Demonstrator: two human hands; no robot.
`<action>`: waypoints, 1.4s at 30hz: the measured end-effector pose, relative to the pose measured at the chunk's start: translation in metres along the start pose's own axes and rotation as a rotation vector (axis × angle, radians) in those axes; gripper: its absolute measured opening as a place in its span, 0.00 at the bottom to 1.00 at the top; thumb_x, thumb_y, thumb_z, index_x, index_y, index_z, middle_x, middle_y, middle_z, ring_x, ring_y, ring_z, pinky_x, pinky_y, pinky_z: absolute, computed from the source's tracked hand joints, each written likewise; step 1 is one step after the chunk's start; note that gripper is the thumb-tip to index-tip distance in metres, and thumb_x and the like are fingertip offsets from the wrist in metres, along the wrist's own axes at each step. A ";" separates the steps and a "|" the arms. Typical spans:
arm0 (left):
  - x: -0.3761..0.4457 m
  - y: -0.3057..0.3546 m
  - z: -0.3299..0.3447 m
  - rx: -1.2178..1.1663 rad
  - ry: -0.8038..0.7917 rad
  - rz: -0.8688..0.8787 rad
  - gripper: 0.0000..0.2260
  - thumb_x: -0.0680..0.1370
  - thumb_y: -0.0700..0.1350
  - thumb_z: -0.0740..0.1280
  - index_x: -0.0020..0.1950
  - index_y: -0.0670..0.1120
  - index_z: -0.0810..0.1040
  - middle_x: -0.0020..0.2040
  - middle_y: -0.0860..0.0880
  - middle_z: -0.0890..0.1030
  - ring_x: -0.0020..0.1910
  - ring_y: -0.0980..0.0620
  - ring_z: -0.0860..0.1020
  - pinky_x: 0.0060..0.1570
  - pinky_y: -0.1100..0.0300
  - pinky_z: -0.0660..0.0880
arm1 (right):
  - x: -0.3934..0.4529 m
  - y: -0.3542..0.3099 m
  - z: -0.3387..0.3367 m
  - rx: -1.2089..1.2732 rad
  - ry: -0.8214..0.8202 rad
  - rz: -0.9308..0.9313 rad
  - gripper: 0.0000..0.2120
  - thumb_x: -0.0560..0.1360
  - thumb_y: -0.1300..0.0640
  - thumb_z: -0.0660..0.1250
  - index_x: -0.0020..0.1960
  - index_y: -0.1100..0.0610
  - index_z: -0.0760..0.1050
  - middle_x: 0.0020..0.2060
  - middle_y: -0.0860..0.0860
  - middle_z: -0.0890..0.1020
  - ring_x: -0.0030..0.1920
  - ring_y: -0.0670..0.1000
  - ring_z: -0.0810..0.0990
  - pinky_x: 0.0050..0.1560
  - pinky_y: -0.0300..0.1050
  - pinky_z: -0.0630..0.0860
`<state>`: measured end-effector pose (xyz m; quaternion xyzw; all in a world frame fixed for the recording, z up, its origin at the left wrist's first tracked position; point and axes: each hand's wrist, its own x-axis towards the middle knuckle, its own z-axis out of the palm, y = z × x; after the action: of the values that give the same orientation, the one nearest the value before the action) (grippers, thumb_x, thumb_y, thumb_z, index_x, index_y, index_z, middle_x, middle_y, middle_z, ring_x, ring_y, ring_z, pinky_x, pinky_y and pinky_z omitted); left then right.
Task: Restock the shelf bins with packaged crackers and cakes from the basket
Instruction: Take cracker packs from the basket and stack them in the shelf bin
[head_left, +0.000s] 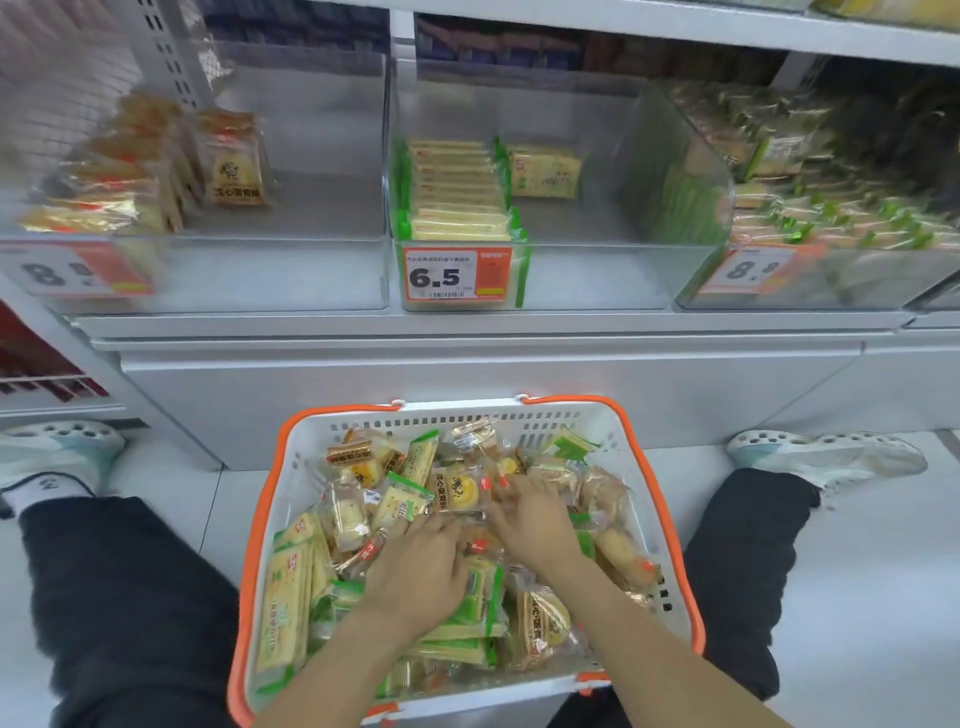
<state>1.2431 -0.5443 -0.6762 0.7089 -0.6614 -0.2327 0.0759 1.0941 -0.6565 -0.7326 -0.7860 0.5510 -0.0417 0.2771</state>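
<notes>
Shop shelf with three clear bins above a basket (270, 525) on the floor
Both hands are down in the basket's heap of packets (363, 499): left hand (421, 566) lies flat, fingers spread on them; right hand (535, 519) reaches forward, fingers blurred, so its grip cannot be told. Middle bin (597, 280), tagged 6.5, holds a row of green-edged crackers (457, 192); left bin (311, 275) holds cakes (236, 161)
</notes>
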 end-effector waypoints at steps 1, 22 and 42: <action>0.000 -0.001 -0.001 -0.020 0.004 -0.002 0.14 0.82 0.48 0.57 0.63 0.52 0.77 0.62 0.55 0.77 0.61 0.54 0.72 0.68 0.55 0.64 | 0.003 -0.006 0.001 -0.027 -0.049 0.026 0.20 0.80 0.38 0.57 0.53 0.53 0.76 0.48 0.51 0.81 0.55 0.54 0.77 0.55 0.51 0.76; 0.001 -0.002 -0.050 -0.679 0.280 -0.383 0.18 0.79 0.59 0.67 0.63 0.53 0.70 0.54 0.56 0.77 0.45 0.60 0.80 0.48 0.58 0.77 | -0.044 -0.015 -0.062 1.313 0.013 0.262 0.11 0.69 0.65 0.77 0.48 0.68 0.81 0.47 0.62 0.85 0.51 0.61 0.85 0.59 0.56 0.80; -0.015 -0.009 -0.079 -1.169 -0.056 -0.203 0.21 0.73 0.51 0.75 0.64 0.48 0.80 0.62 0.49 0.81 0.54 0.48 0.84 0.55 0.50 0.80 | -0.046 -0.059 -0.129 0.397 -0.033 -0.118 0.08 0.83 0.52 0.63 0.46 0.50 0.75 0.38 0.49 0.84 0.39 0.48 0.83 0.48 0.57 0.81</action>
<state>1.2853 -0.5449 -0.6073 0.6028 -0.3545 -0.5832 0.4134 1.0782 -0.6521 -0.5840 -0.7475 0.4802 -0.1526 0.4328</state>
